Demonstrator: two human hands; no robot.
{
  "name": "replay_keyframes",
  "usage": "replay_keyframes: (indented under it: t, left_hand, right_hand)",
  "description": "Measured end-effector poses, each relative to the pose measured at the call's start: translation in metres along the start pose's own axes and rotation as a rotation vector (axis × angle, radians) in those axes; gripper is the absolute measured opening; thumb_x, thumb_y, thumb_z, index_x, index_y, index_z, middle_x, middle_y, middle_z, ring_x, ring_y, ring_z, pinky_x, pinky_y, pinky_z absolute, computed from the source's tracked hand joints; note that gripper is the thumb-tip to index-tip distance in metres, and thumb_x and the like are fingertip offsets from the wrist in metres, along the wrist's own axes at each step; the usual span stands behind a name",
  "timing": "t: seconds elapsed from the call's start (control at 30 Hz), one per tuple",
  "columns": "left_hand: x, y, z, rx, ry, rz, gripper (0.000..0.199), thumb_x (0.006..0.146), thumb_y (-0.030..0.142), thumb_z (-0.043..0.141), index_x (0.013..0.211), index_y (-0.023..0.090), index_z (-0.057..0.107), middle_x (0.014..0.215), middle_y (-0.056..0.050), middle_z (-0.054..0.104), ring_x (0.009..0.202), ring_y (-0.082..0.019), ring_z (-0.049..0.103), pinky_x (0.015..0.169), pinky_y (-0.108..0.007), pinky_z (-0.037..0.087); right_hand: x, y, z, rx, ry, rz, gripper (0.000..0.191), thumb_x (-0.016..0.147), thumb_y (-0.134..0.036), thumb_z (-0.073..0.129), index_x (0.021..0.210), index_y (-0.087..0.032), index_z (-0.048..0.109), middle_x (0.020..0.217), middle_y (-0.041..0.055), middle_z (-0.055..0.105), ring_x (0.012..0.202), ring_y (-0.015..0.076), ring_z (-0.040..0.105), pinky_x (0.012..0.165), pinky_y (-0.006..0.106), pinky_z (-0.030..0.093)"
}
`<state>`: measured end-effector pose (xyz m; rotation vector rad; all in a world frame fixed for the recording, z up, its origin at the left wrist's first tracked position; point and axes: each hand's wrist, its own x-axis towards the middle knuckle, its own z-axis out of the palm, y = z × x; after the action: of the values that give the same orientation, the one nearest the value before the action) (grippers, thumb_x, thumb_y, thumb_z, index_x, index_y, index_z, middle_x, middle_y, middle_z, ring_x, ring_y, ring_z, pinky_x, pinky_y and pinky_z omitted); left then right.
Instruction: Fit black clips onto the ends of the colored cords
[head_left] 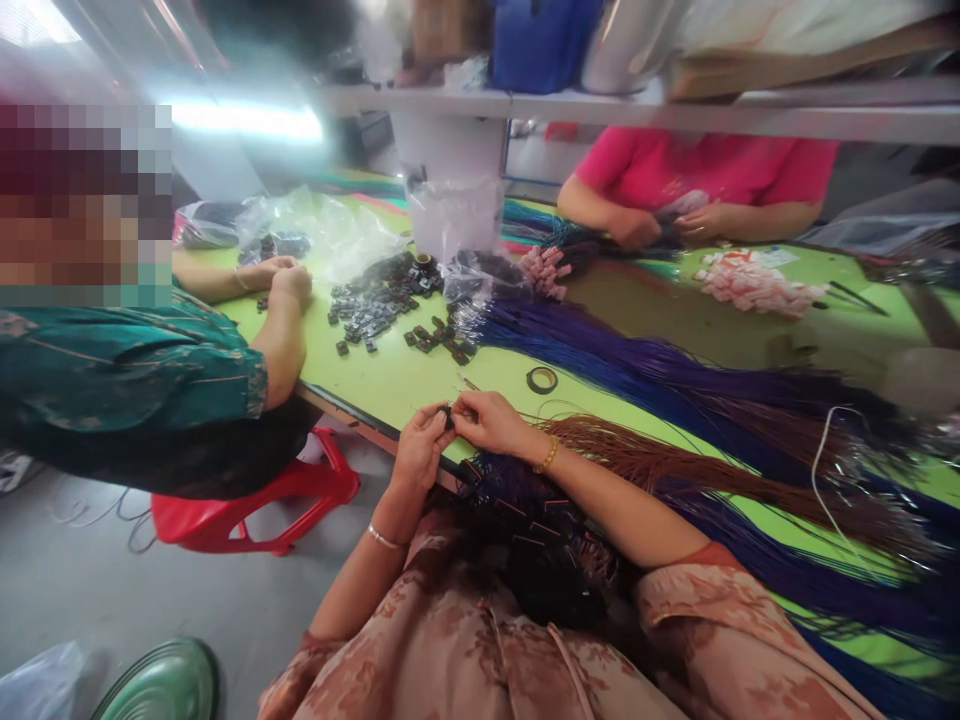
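My left hand (421, 442) is closed in a pinch around a small black piece (448, 418), just above the table's near edge. Right beside it, my right hand (491, 422) has its fingertips pressed together at the same piece. Whatever lies between the right fingertips is too small to make out. On my lap rests a bundle of dark wires with black pieces (555, 570). A roll of black tape (541, 380) lies on the table beyond my right hand, and loose small black blocks (427, 338) are scattered farther back.
Long blue wires (585, 340) and brown wires (660, 450) stretch across the green table (360, 375) to the right. A co-worker in a green top (150, 360) sits at left by a red stool (247, 510). Another person in pink (705, 165) works opposite, near pale pink connectors (757, 283).
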<state>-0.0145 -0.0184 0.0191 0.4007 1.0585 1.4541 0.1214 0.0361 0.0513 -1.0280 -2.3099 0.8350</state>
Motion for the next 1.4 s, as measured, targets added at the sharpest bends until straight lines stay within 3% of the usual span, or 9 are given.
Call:
replay_keyframes:
  t: [0.3, 0.47, 0.6, 0.77, 0.87, 0.97, 1.07, 1.23, 1.4]
  left_hand:
    - [0.0, 0.0, -0.001, 0.02, 0.065, -0.02, 0.034, 0.062, 0.024, 0.081, 0.089, 0.013, 0.063, 0.079, -0.002, 0.067, 0.069, -0.012, 0.064, 0.074, -0.029, 0.054]
    - [-0.004, -0.003, 0.0, 0.048, 0.073, 0.05, 0.039, 0.058, 0.026, 0.084, 0.088, 0.013, 0.061, 0.078, -0.002, 0.066, 0.069, -0.011, 0.064, 0.071, -0.027, 0.053]
    - [-0.006, -0.001, -0.002, 0.076, 0.05, 0.047, 0.038, 0.062, 0.027, 0.082, 0.09, 0.014, 0.06, 0.078, -0.002, 0.066, 0.071, -0.013, 0.066, 0.072, -0.028, 0.054]
    - [-0.002, 0.005, -0.009, 0.09, -0.002, -0.002, 0.033, 0.068, 0.026, 0.078, 0.092, 0.014, 0.059, 0.081, -0.004, 0.067, 0.077, -0.016, 0.068, 0.078, -0.032, 0.054]
    - [0.0, 0.006, -0.011, 0.081, -0.023, -0.024, 0.032, 0.069, 0.025, 0.077, 0.092, 0.014, 0.058, 0.083, -0.005, 0.067, 0.078, -0.016, 0.068, 0.079, -0.033, 0.054]
    - [0.0, 0.005, -0.011, 0.063, -0.028, -0.036, 0.032, 0.068, 0.024, 0.078, 0.092, 0.014, 0.059, 0.082, -0.004, 0.067, 0.078, -0.016, 0.068, 0.08, -0.034, 0.055]
    - [0.0, 0.005, -0.01, 0.05, -0.035, -0.031, 0.03, 0.068, 0.023, 0.077, 0.091, 0.013, 0.06, 0.081, -0.004, 0.066, 0.078, -0.016, 0.067, 0.081, -0.035, 0.054]
    - [0.001, 0.005, -0.006, 0.012, -0.054, -0.023, 0.025, 0.069, 0.021, 0.076, 0.089, 0.013, 0.061, 0.082, -0.003, 0.066, 0.078, -0.014, 0.066, 0.085, -0.036, 0.054]
    - [0.002, 0.003, -0.002, -0.002, -0.068, -0.013, 0.021, 0.072, 0.019, 0.073, 0.09, 0.013, 0.062, 0.084, -0.004, 0.066, 0.079, -0.014, 0.065, 0.088, -0.038, 0.053]
  right_hand:
    - [0.001, 0.001, 0.0, 0.015, -0.032, 0.029, 0.008, 0.077, -0.018, 0.057, 0.075, -0.014, 0.063, 0.064, -0.0007, 0.06, 0.057, 0.0094, 0.047, 0.057, 0.021, 0.03]
    - [-0.001, 0.0, 0.005, -0.08, -0.019, 0.025, 0.01, 0.078, -0.021, 0.058, 0.074, -0.014, 0.063, 0.065, 0.0011, 0.062, 0.058, 0.0106, 0.048, 0.056, 0.022, 0.028]
    - [0.007, 0.01, -0.006, -0.055, 0.015, 0.053, 0.018, 0.085, -0.023, 0.049, 0.081, -0.015, 0.065, 0.073, 0.0021, 0.067, 0.064, 0.011, 0.054, 0.06, 0.021, 0.033]
    - [0.016, 0.025, -0.014, -0.387, -0.027, 0.252, 0.02, 0.086, -0.023, 0.049, 0.089, -0.016, 0.067, 0.09, 0.0084, 0.07, 0.081, 0.0182, 0.061, 0.069, 0.026, 0.038]
    - [0.016, 0.026, -0.007, -0.522, -0.121, 0.292, 0.024, 0.087, -0.024, 0.046, 0.096, -0.015, 0.067, 0.099, 0.0126, 0.068, 0.088, 0.0222, 0.062, 0.072, 0.028, 0.041]
    - [0.016, 0.026, -0.003, -0.564, -0.124, 0.293, 0.025, 0.088, -0.022, 0.043, 0.099, -0.013, 0.063, 0.101, 0.0151, 0.067, 0.088, 0.0235, 0.062, 0.072, 0.03, 0.041]
    - [0.016, 0.026, -0.005, -0.464, -0.042, 0.279, 0.022, 0.088, -0.022, 0.043, 0.096, -0.013, 0.061, 0.093, 0.0119, 0.067, 0.079, 0.0201, 0.06, 0.069, 0.028, 0.039]
    - [0.018, 0.024, -0.006, -0.005, 0.094, 0.16, 0.012, 0.081, -0.022, 0.048, 0.079, -0.016, 0.058, 0.072, 0.0002, 0.061, 0.063, 0.0112, 0.049, 0.061, 0.022, 0.035]
    - [0.018, 0.015, -0.004, 0.345, 0.134, 0.105, 0.014, 0.077, -0.026, 0.05, 0.073, -0.015, 0.057, 0.067, -0.0023, 0.057, 0.061, 0.009, 0.046, 0.059, 0.021, 0.036]
